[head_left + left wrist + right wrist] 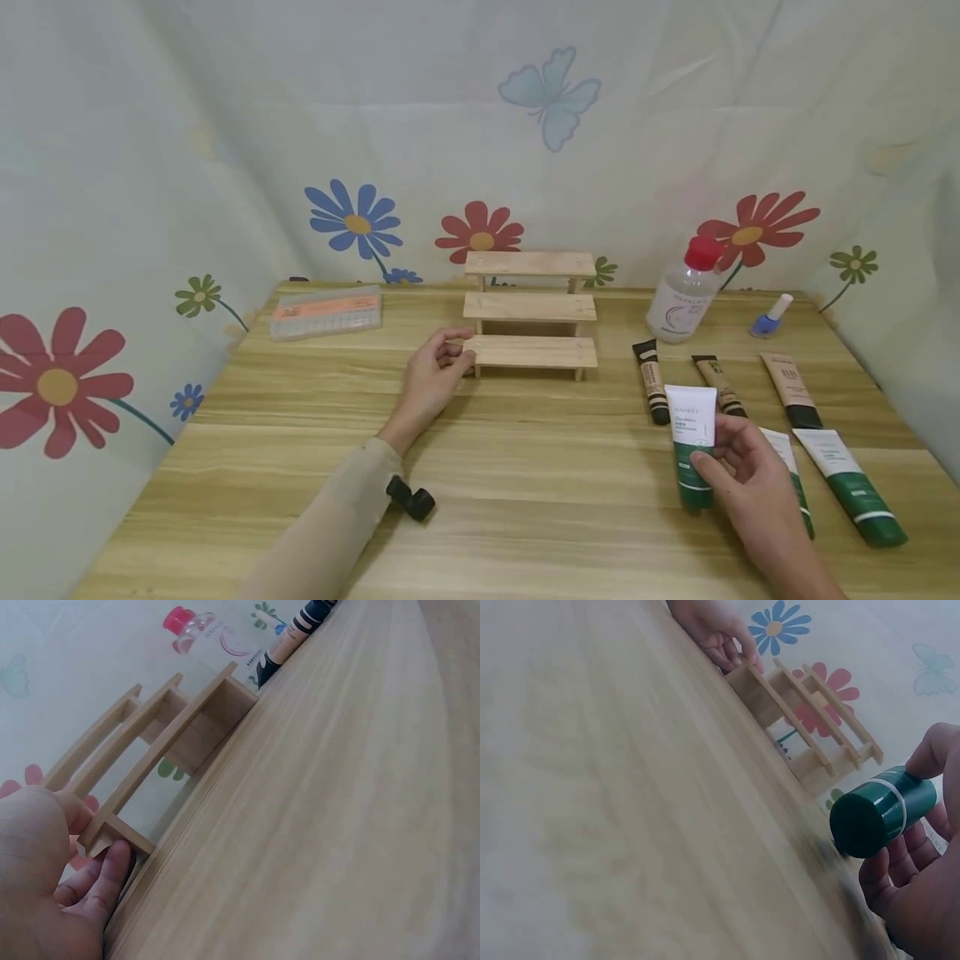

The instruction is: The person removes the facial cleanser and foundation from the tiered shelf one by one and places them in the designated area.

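A small three-step wooden display stand (532, 352) sits toward the back of the table. My left hand (437, 372) grips the left end of its lowest step; in the left wrist view the fingers (112, 874) curl around that end. My right hand (761, 492) pinches a white-and-green squeeze tube (692, 417) between thumb and fingers, its white end up and green cap down. The right wrist view shows the green cap (885, 810) jutting from the hand. Behind that hand lies a similar tube (787, 462), partly hidden, with another green-and-white tube (851, 483) to its right.
Beige-and-black tubes (651, 379), (718, 385) and a BB cream tube (791, 387) lie on the right. Farther back stand a red-capped clear bottle (682, 300) and a blue nail polish bottle (772, 317). A flat clear case (326, 312) lies back left. Flowered cloth walls enclose the table.
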{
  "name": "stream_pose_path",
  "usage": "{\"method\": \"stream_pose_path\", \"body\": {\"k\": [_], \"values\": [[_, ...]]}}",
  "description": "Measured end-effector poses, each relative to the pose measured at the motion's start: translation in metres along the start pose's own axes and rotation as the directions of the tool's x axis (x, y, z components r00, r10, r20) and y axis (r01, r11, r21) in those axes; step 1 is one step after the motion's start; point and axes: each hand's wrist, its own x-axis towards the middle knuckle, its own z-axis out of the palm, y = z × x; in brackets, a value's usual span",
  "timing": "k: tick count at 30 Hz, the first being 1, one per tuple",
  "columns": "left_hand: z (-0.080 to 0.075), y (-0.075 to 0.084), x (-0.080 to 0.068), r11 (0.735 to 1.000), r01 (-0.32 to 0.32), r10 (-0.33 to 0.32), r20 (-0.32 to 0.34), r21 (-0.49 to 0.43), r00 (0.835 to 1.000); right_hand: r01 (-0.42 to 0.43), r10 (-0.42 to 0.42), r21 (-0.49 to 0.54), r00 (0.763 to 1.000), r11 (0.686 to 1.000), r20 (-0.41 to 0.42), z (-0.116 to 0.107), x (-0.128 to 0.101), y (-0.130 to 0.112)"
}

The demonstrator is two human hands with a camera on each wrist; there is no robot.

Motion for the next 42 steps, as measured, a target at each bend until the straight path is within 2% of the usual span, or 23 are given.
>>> {"method": "stream_pose_path", "body": {"k": [9, 19, 27, 35, 42], "values": [[0.000, 0.001, -0.001, 1.000, -0.003, 0.003, 0.001, -0.007, 1.000, -0.037, 0.039, -0.044, 0.999, 0.998, 0.035, 0.002, -0.008, 0.006], [-0.001, 0.002, -0.001, 1.000, 0.005, -0.005, 0.007, -0.009, 1.000, -0.010, 0.016, -0.145, 0.999, 0.989, 0.040, 0.006, -0.009, 0.005], [-0.001, 0.004, -0.001, 1.000, 0.003, -0.003, 0.007, -0.005, 1.000, 0.055, -0.055, -0.167, 0.998, 0.984, 0.008, 0.008, -0.012, 0.006], [0.000, 0.003, -0.001, 1.000, 0.005, -0.004, 0.020, -0.011, 1.000, 0.144, -0.170, -0.253, 0.982, 0.957, -0.087, 0.008, -0.014, 0.009], [0.000, 0.002, -0.001, 1.000, 0.007, -0.006, 0.013, -0.011, 1.000, 0.154, -0.187, -0.299, 0.978, 0.942, -0.086, 0.007, -0.015, 0.009]]}}
